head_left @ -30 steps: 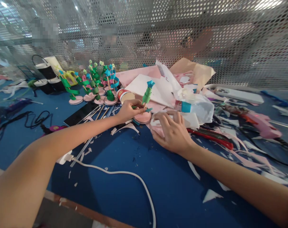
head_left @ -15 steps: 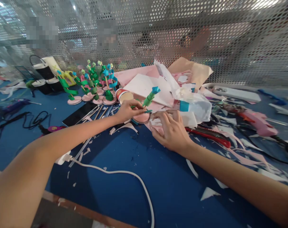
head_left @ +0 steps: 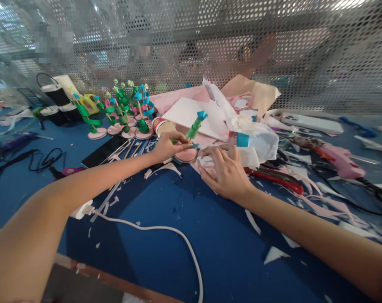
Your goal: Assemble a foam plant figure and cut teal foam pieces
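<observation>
My left hand (head_left: 170, 147) is closed in a pinch on the lower part of a paper flower (head_left: 195, 126), which has a green wrapped stem and a blue top. The flower leans slightly right over a round pink base (head_left: 185, 155); my fingers hide where the two meet. To the right, my right hand (head_left: 227, 174) rests with bent, parted fingers over white and pink paper scraps, beside a white roll-like piece (head_left: 250, 157). A paper cup (head_left: 163, 126) lies tipped behind my left hand.
Several finished-looking paper flowers (head_left: 143, 126) stand on pink discs at the back left, near a dark phone (head_left: 104, 150). A red cutter knife (head_left: 277, 180) and a pink glue gun (head_left: 342, 162) lie right. A white cable (head_left: 165, 228) crosses the front. Perforated metal (head_left: 184, 46) rises behind.
The whole view has shifted very slightly. Both hands and the paper flower keep nearly the same places relative to each other.
</observation>
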Action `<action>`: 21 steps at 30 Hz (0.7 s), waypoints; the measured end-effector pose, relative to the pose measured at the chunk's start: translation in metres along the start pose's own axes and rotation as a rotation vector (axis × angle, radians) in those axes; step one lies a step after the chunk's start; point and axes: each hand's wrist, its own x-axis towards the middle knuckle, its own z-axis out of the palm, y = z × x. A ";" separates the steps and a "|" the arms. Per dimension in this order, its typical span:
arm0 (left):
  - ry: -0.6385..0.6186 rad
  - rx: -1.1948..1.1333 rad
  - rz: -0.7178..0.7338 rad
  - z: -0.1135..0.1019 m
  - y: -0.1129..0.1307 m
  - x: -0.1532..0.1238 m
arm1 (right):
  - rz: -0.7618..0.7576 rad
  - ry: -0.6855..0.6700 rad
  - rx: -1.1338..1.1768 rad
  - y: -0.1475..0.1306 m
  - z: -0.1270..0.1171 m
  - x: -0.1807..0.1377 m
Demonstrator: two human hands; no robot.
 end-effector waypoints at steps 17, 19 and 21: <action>0.054 -0.251 -0.032 -0.013 0.029 0.025 | 0.052 0.265 0.202 0.007 0.001 0.000; 0.072 -0.247 -0.001 -0.014 0.037 0.027 | 0.181 0.324 0.454 0.007 0.001 0.003; 0.065 -0.254 0.025 -0.013 0.046 0.027 | 0.324 0.318 0.804 0.005 -0.001 0.008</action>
